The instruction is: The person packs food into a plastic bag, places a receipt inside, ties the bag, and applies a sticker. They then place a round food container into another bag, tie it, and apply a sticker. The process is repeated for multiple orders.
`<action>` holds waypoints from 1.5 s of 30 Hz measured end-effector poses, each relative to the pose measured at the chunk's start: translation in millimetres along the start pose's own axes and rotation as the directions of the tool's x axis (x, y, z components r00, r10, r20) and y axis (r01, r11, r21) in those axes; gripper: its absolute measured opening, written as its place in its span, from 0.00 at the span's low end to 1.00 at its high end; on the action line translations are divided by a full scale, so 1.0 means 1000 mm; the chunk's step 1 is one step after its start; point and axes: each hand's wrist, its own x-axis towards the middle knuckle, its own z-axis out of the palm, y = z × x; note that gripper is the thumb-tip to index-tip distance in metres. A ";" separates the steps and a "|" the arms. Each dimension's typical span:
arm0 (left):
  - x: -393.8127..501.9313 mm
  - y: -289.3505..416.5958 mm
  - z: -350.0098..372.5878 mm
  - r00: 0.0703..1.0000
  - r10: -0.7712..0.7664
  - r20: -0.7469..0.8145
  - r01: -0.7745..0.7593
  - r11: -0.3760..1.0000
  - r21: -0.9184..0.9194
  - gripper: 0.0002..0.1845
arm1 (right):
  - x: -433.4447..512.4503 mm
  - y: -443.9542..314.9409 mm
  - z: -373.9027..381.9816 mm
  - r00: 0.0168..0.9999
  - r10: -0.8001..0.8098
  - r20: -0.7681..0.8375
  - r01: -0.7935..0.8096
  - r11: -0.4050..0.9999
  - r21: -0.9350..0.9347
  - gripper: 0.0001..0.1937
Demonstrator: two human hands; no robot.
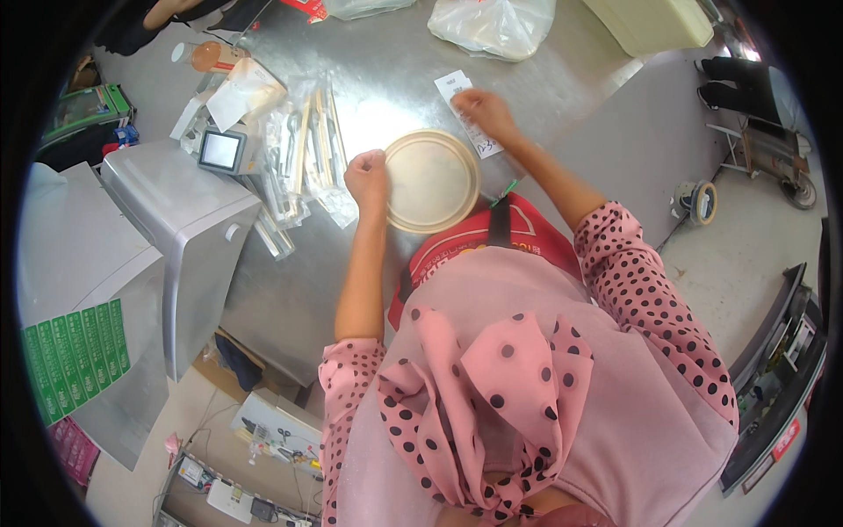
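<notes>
A round, pale brown lidded container (433, 181) stands on the metal table (296, 283) right in front of me. My left hand (369, 174) is at its left rim with the fingers curled in; whether it grips anything is not clear. Beyond the container to the right, my right hand (484, 113) is over a paper slip (489, 146) with print and handwriting; the hand is slightly blurred and its hold on the paper cannot be told. Wrapped chopstick and cutlery sets (306, 138) lie left of the container.
At the left are a small device with a screen (221, 150), a paper packet (244, 92), a bottle (214, 56) and a grey machine (191, 191). A white plastic bag (494, 26) and a cream bin (649, 23) are at the far side. Another person's arm (164, 12) shows top left.
</notes>
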 end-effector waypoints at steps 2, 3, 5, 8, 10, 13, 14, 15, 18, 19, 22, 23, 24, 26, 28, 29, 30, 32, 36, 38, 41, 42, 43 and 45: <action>-0.002 -0.001 0.000 1.000 0.009 -0.018 -0.009 1.000 0.011 0.10 | 0.019 0.006 -0.019 0.953 -0.019 -0.304 -0.019 0.993 -0.120 0.16; -0.003 -0.001 0.000 1.000 0.018 -0.022 -0.018 1.000 0.006 0.10 | 0.026 0.009 -0.023 0.967 -0.030 -0.252 -0.028 0.974 -0.224 0.17; -0.005 -0.001 0.001 0.999 0.033 -0.031 -0.033 0.999 0.011 0.09 | 0.039 0.014 -0.026 0.967 -0.128 -0.219 0.018 0.895 -0.445 0.20; -0.008 0.000 0.002 0.998 0.046 -0.043 -0.045 0.999 0.008 0.08 | 0.051 0.018 -0.029 0.997 0.058 0.054 -0.031 0.911 -0.410 0.19; -0.009 0.001 0.001 0.997 0.069 -0.041 -0.071 0.996 -0.056 0.08 | 0.053 0.016 -0.037 0.987 0.094 0.130 -0.055 0.960 -0.273 0.19; -0.008 0.010 -0.003 1.000 0.013 0.000 -0.013 0.998 0.058 0.09 | 0.050 0.012 -0.058 0.948 0.112 0.297 -0.172 0.968 0.184 0.14; -0.005 0.017 -0.004 0.973 0.231 -0.020 -0.224 0.959 0.174 0.09 | 0.048 0.010 -0.066 0.926 0.109 0.362 -0.251 0.894 0.372 0.12; -0.001 0.026 -0.003 0.910 0.416 -0.011 -0.394 0.871 0.294 0.10 | 0.046 0.007 -0.072 0.927 0.067 0.369 -0.210 0.907 0.364 0.12; 0.012 0.059 0.020 0.935 0.347 0.077 -0.343 0.937 -0.063 0.14 | 0.040 -0.004 -0.084 0.901 -0.013 0.433 -0.156 0.923 0.353 0.12; 0.015 0.071 0.028 0.926 0.319 0.202 -0.310 0.948 -0.077 0.18 | 0.038 -0.009 -0.086 0.886 -0.031 0.463 -0.146 0.928 0.342 0.12; 0.029 0.106 0.065 0.869 0.020 0.494 0.080 0.980 -0.181 0.17 | 0.035 -0.024 -0.088 0.828 -0.104 0.550 -0.071 0.955 0.288 0.12; 0.029 0.113 0.072 0.838 -0.002 0.545 0.118 0.977 -0.178 0.17 | 0.034 -0.028 -0.089 0.814 -0.130 0.565 -0.034 0.962 0.270 0.12; 0.029 0.120 0.080 0.802 -0.006 0.598 0.147 0.971 -0.186 0.16 | 0.032 -0.031 -0.090 0.822 -0.130 0.554 -0.033 0.961 0.275 0.12; 0.025 0.127 0.090 0.768 -0.048 0.639 0.229 0.952 -0.205 0.14 | 0.028 -0.035 -0.093 0.853 -0.122 0.507 -0.031 0.958 0.284 0.11; 0.021 0.130 0.094 0.773 -0.092 0.628 0.312 0.916 -0.251 0.14 | 0.022 -0.036 -0.097 0.905 -0.159 0.395 0.050 0.961 0.272 0.10; 0.020 0.130 0.095 0.768 -0.112 0.631 0.361 0.889 -0.281 0.14 | 0.020 -0.036 -0.098 0.919 -0.199 0.341 0.107 0.957 0.268 0.10; 0.018 0.129 0.096 0.756 -0.151 0.637 0.420 0.858 -0.296 0.14 | 0.017 -0.035 -0.098 0.935 -0.204 0.291 0.124 0.955 0.271 0.10; 0.018 0.126 0.098 0.725 -0.199 0.659 0.527 0.776 -0.346 0.14 | 0.012 -0.033 -0.097 0.944 -0.268 0.194 0.205 0.934 0.293 0.10; 0.022 0.120 0.099 0.720 -0.207 0.662 0.581 0.702 -0.412 0.13 | 0.004 -0.028 -0.098 0.955 -0.265 0.131 0.201 0.907 0.370 0.07; 0.026 0.118 0.097 0.732 -0.208 0.649 0.577 0.695 -0.428 0.13 | -0.001 -0.024 -0.104 0.958 -0.270 0.096 0.213 0.895 0.391 0.05; 0.032 0.114 0.091 0.742 -0.229 0.629 0.590 0.669 -0.452 0.14 | -0.005 -0.016 -0.121 0.993 -0.113 0.030 0.077 0.825 0.559 0.08; 0.035 0.113 0.089 0.742 -0.245 0.624 0.590 0.681 -0.433 0.14 | -0.005 -0.012 -0.126 0.998 -0.063 0.031 0.036 0.837 0.546 0.08; 0.036 0.112 0.087 0.737 -0.252 0.627 0.597 0.678 -0.429 0.14 | -0.006 -0.008 -0.130 1.000 -0.005 0.019 -0.006 0.849 0.528 0.09; 0.040 0.110 0.085 0.737 -0.267 0.621 0.604 0.672 -0.428 0.14 | -0.005 -0.001 -0.137 0.998 0.069 0.013 -0.066 0.866 0.496 0.10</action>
